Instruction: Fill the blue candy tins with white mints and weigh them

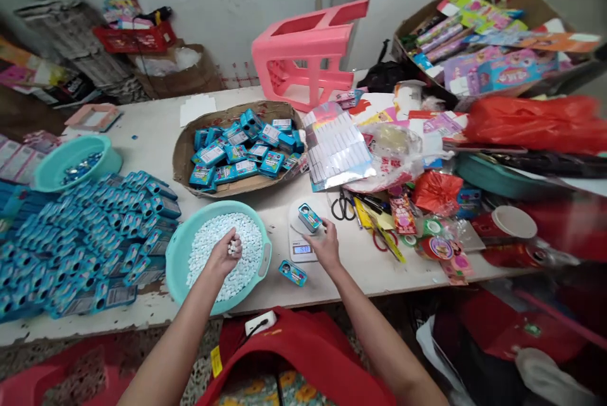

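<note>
My left hand (226, 255) is closed over several small white tablets, above a turquoise basin (267, 254) heaped with more white tablets (249, 241). A small blue printed box (310, 218), its end open, rests on a white digital scale (294, 229) with a lit display. Beside that box is my right hand (326, 246), thumb and forefinger apart, the forefinger at or very near the box's right end. A second blue box (293, 272) lies on the table just in front of the scale.
Rows of blue boxes (114, 229) fill the left side. Behind the basin stands a cardboard tray (183, 166) of blue boxes. Black-handled scissors (342, 205), packaging and a red plastic bag (535, 120) crowd the right. A pink stool (303, 45) lies tipped at the back.
</note>
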The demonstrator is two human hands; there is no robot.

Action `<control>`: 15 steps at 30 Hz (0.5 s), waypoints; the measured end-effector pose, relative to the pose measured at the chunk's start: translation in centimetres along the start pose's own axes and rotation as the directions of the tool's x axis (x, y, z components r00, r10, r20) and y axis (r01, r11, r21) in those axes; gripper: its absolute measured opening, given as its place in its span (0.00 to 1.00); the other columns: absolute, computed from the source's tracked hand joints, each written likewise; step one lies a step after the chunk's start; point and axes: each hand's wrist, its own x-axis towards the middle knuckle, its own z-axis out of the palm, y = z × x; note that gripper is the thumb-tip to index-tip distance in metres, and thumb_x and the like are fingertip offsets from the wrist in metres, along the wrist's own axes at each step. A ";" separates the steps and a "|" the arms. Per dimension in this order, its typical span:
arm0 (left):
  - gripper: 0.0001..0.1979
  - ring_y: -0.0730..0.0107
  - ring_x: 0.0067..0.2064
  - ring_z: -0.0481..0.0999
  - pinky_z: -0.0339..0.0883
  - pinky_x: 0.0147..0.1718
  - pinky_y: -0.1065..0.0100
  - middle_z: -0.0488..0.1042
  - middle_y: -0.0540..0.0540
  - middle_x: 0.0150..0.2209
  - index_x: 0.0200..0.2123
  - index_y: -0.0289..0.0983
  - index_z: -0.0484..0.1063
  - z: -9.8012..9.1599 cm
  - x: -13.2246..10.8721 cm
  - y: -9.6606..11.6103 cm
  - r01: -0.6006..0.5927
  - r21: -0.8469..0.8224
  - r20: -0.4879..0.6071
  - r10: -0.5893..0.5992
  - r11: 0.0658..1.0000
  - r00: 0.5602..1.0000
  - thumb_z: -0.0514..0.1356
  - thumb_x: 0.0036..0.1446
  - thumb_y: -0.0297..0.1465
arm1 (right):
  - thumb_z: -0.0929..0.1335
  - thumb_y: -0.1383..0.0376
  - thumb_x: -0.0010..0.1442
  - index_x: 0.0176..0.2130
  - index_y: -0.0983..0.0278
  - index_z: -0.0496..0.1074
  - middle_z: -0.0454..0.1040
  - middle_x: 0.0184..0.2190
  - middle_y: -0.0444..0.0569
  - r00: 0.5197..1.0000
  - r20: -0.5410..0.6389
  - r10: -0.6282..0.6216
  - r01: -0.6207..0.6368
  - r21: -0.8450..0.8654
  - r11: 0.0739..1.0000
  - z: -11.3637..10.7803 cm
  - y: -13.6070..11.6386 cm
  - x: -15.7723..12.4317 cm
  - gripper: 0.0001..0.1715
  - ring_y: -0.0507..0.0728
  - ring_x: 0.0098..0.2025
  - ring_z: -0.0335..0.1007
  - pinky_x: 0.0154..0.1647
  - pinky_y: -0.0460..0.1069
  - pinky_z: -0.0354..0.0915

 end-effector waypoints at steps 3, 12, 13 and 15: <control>0.13 0.83 0.13 0.57 0.45 0.09 0.80 0.60 0.53 0.16 0.23 0.33 0.65 -1.3 0.3 -1.6 0.006 -0.108 -0.004 -0.007 0.994 1.000 0.56 0.58 0.32 | 0.71 0.54 0.51 0.43 0.64 0.69 0.72 0.39 0.51 0.995 0.080 -0.064 0.067 -0.028 0.997 1.3 -2.0 2.3 0.23 0.59 0.42 0.68 0.47 0.55 0.64; 0.13 0.74 0.25 0.73 0.66 0.24 0.74 0.71 0.45 0.25 0.30 0.33 0.72 0.2 -1.2 -2.7 -0.067 -0.318 -0.009 0.068 0.946 0.998 0.57 0.59 0.38 | 0.70 0.60 0.56 0.47 0.58 0.70 0.73 0.41 0.50 0.762 0.447 -0.469 0.463 0.130 0.877 1.3 -13.0 -0.3 0.18 0.60 0.44 0.68 0.46 0.55 0.65; 0.14 0.74 0.27 0.73 0.67 0.26 0.74 0.72 0.45 0.27 0.31 0.34 0.72 0.3 -1.5 -2.7 -0.083 -0.339 -0.018 0.081 0.937 0.997 0.56 0.59 0.39 | 0.70 0.61 0.56 0.49 0.57 0.70 0.72 0.42 0.50 0.728 0.473 -0.497 0.491 0.148 0.859 1.6 -14.1 -1.0 0.19 0.60 0.44 0.68 0.46 0.56 0.65; 0.15 0.73 0.28 0.74 0.68 0.28 0.72 0.73 0.45 0.28 0.32 0.35 0.72 0.1 -2.0 -2.5 -0.109 -0.377 -0.036 0.103 0.920 0.994 0.55 0.59 0.41 | 0.70 0.63 0.56 0.52 0.54 0.68 0.72 0.42 0.50 0.665 0.501 -0.554 0.547 0.178 0.818 2.0 -15.7 -2.0 0.23 0.60 0.44 0.68 0.45 0.56 0.65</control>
